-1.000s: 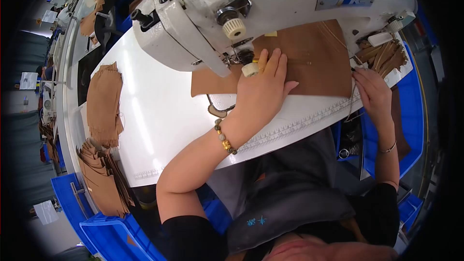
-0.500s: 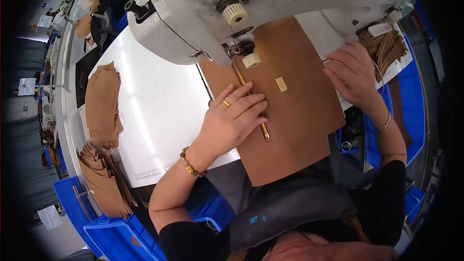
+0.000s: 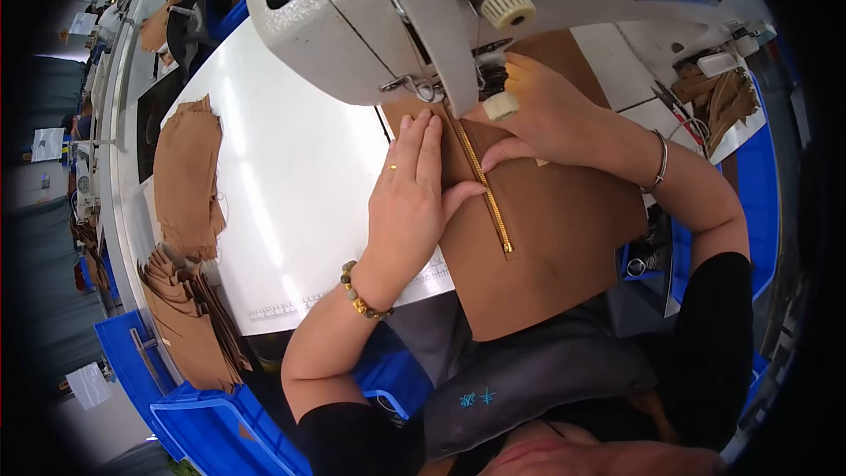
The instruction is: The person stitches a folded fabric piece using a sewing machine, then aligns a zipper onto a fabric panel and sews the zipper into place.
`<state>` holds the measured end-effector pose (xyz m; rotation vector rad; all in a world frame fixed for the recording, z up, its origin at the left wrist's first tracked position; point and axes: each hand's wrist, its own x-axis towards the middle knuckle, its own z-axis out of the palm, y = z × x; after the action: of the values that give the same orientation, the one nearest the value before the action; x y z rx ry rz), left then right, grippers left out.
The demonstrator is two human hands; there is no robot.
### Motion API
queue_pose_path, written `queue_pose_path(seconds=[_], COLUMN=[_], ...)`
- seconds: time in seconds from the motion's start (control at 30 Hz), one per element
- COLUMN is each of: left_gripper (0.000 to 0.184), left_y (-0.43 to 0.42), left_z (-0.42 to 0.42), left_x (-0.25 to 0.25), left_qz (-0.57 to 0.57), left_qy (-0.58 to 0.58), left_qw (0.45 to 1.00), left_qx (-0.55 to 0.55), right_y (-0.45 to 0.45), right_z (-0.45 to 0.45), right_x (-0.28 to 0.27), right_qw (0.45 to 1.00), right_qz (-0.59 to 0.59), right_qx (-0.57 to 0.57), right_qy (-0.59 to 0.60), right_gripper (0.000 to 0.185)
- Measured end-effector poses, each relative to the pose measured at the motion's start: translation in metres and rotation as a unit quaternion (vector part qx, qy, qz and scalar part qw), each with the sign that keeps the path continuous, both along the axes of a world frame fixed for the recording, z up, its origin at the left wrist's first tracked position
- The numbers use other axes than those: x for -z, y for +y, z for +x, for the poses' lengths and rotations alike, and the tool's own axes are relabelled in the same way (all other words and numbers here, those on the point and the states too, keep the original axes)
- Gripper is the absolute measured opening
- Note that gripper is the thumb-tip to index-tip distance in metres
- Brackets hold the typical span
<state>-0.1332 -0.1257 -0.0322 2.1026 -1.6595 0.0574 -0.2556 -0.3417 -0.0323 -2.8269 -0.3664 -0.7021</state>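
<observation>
Two bare hands are on the brown panel (image 3: 564, 251), which lies on the white table (image 3: 291, 167) under the sewing machine (image 3: 352, 13), one end overhanging the edge. From here I see the left hand (image 3: 407, 189) laid flat, gripping nothing, its thumb at the gold zipper (image 3: 495, 213). The right hand (image 3: 555, 115) sits across the zipper, fingers partly hidden; I can't tell whether they pinch anything. Brown pieces (image 3: 187, 181) are stacked at the left, scraps (image 3: 727, 106) at the right.
</observation>
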Motion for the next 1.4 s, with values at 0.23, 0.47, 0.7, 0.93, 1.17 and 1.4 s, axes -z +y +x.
queue_pose_path(seconds=[0.23, 0.47, 0.7, 0.93, 1.17, 1.4], left_gripper=[0.093, 0.089, 0.087, 0.084, 0.086, 0.086], left_y=[-0.001, -0.001, -0.001, -0.002, -0.002, -0.002], left_z=[-0.003, -0.003, -0.003, -0.003, -0.003, -0.006], left_x=[-0.002, -0.002, -0.001, 0.000, 0.000, 0.000], left_qz=[0.018, 0.020, 0.019, 0.014, 0.016, 0.014], left_qy=[-0.024, -0.036, -0.022, -0.032, -0.021, -0.022], left_qw=[1.000, 0.999, 1.000, 0.999, 1.000, 1.000], left_qx=[0.003, 0.008, 0.003, 0.011, 0.014, 0.005], right_y=[0.000, 0.003, 0.002, 0.007, 0.007, 0.006], right_z=[-0.002, -0.004, -0.005, -0.009, -0.011, -0.011], right_x=[-0.005, -0.009, -0.001, -0.004, -0.007, -0.008], right_qw=[0.999, 0.997, 0.996, 0.999, 0.999, 0.999], right_qz=[-0.018, -0.062, -0.062, -0.032, 0.009, -0.001], right_qx=[0.012, 0.046, 0.063, 0.028, 0.027, 0.025], right_qy=[0.049, -0.005, 0.004, -0.028, 0.033, 0.034], right_gripper=[0.059, 0.060, 0.059, 0.063, 0.065, 0.068])
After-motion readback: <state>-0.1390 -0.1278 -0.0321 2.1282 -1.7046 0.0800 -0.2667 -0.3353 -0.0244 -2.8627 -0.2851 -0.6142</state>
